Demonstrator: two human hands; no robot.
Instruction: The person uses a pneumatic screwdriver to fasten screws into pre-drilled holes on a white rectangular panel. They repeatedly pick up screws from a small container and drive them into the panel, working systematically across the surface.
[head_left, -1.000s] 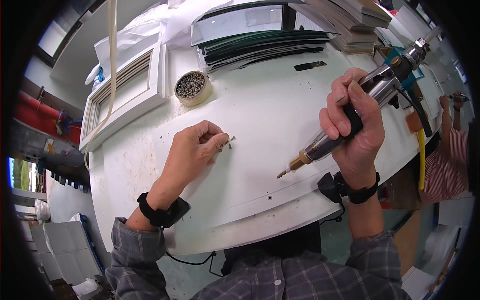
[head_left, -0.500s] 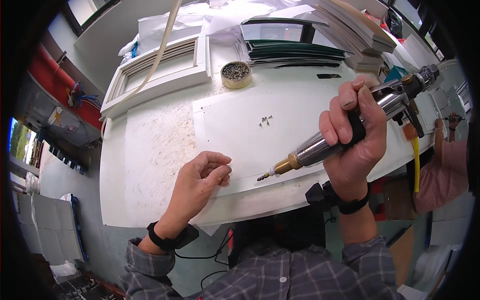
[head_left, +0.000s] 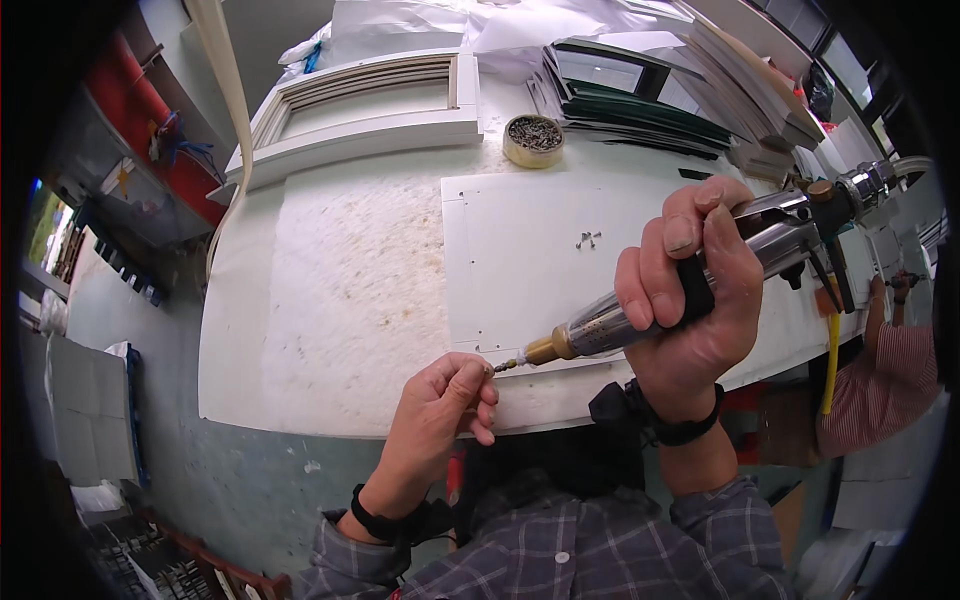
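Note:
My right hand (head_left: 695, 300) is wrapped round a pneumatic screwdriver (head_left: 600, 325), a silver tool with a brass nose. It slants down to the left, and its dark bit (head_left: 507, 366) meets the fingertips of my left hand (head_left: 440, 405). Thumb and forefinger of that hand are pinched at the bit's tip; whatever they may hold is too small to make out. Beneath the tool lies a flat white panel (head_left: 520, 260) with small holes along its left edge. Several small screws (head_left: 588, 240) are scattered on it. Behind the panel stands a round tub (head_left: 533, 150) full of screws.
White frames (head_left: 370, 133) are stacked at the back left, under a pale hanging hose (head_left: 236, 110). Dark green-edged frames (head_left: 640, 105) and a pile of boards (head_left: 750, 85) stand at the back right. Another person's striped sleeve (head_left: 870, 385) shows at the far right.
My left hand and the bit have come together; they were apart before. The screwdriver's tip has shifted slightly left. The view has swung, so the table sits further right.

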